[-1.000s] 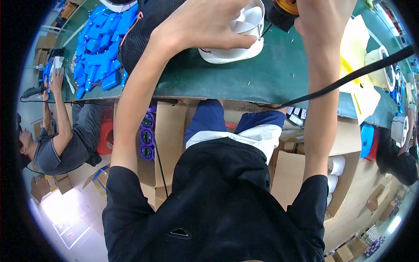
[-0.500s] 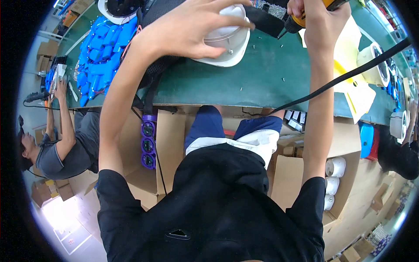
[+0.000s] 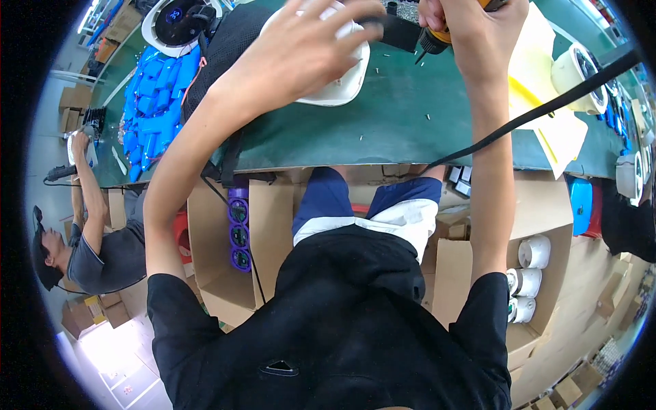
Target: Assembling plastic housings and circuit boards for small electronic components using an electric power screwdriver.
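My left hand (image 3: 290,58) hovers over a white rounded plastic housing (image 3: 345,90) on the green bench, fingers spread and partly smeared by motion. It hides much of the housing, and whether the fingertips touch it is unclear. At the top edge, my right hand (image 3: 478,31) is wrapped round a yellow and black power screwdriver (image 3: 435,39). The dark tip of this tool points down and left, above the bench and to the right of the housing. Small loose screws (image 3: 428,117) lie scattered nearby. A black strip-like piece (image 3: 398,34) sits between the housing and the screwdriver.
Blue wrapped packs (image 3: 154,102) are heaped at left, beside black mesh fabric (image 3: 222,58) and a white round device (image 3: 179,24). Yellow sheets (image 3: 540,89) lie at right, crossed by a thick black cable (image 3: 547,108). Open cardboard boxes (image 3: 270,225) stand below. A co-worker (image 3: 102,239) works at far left.
The whole view has shifted slightly. My left hand's fingers have moved a little over the housing. My right hand has carried the screwdriver slightly left, still gripping it.
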Demonstrator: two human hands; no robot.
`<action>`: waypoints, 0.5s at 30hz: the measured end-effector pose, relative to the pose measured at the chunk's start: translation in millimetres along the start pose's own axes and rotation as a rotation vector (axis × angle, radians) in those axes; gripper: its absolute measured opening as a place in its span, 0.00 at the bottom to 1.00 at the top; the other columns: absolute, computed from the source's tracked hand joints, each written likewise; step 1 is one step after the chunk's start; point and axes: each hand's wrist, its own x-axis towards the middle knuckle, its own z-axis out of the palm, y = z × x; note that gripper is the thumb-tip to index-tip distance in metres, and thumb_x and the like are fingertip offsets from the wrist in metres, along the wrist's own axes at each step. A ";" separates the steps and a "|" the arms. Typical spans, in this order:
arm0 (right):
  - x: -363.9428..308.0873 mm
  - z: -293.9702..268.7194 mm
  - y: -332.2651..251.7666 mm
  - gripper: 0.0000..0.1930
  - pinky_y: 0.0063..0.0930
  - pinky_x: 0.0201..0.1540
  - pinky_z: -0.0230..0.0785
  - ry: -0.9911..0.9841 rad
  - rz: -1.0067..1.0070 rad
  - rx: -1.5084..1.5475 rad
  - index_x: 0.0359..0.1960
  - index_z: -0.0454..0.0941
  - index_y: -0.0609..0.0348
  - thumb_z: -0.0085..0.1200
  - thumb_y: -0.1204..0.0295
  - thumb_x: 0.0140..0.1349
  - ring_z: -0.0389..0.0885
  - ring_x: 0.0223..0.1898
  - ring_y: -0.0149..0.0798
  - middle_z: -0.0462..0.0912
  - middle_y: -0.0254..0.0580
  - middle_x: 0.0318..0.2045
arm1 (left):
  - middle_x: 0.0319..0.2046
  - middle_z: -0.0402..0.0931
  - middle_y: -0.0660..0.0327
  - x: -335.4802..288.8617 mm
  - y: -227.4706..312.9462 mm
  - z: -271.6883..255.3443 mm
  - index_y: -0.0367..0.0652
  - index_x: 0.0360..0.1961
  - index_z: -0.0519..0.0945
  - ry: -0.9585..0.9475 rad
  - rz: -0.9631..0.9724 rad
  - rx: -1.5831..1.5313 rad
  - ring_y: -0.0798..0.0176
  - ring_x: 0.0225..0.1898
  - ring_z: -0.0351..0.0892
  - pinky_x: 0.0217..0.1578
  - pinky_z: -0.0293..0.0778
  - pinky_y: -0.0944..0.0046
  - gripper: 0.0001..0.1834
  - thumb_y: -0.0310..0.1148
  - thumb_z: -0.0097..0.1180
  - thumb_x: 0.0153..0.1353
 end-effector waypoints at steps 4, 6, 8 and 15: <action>-1.5 -7.1 11.7 0.08 0.16 0.16 0.63 -0.010 0.011 -0.015 0.41 0.73 0.62 0.59 0.75 0.65 0.71 0.14 0.21 0.74 0.28 0.18 | 0.60 0.69 0.53 -11.9 1.2 11.7 0.43 0.61 0.74 0.160 -0.512 -0.102 0.46 0.63 0.68 0.66 0.62 0.48 0.33 0.46 0.64 0.57; -1.8 -7.7 13.6 0.08 0.16 0.16 0.63 -0.020 0.020 -0.027 0.40 0.73 0.62 0.59 0.75 0.65 0.70 0.14 0.21 0.74 0.28 0.17 | 0.63 0.66 0.50 -20.9 -5.0 12.5 0.44 0.69 0.64 -0.152 -0.633 -0.415 0.41 0.63 0.67 0.65 0.62 0.48 0.42 0.53 0.62 0.58; -2.0 -5.5 12.6 0.07 0.16 0.15 0.62 0.033 0.040 0.043 0.39 0.73 0.62 0.58 0.74 0.66 0.69 0.13 0.21 0.73 0.28 0.17 | 0.65 0.64 0.48 -22.1 -17.3 10.5 0.44 0.69 0.64 -0.168 -0.558 -0.470 0.42 0.67 0.63 0.67 0.60 0.49 0.41 0.48 0.61 0.57; 8.7 19.3 -2.9 0.07 0.16 0.14 0.61 -0.026 0.006 0.194 0.38 0.74 0.61 0.58 0.71 0.67 0.67 0.12 0.21 0.71 0.28 0.15 | 0.65 0.66 0.50 -23.2 -21.6 23.9 0.45 0.67 0.66 0.009 -0.244 -0.566 0.46 0.69 0.62 0.68 0.58 0.51 0.44 0.41 0.65 0.46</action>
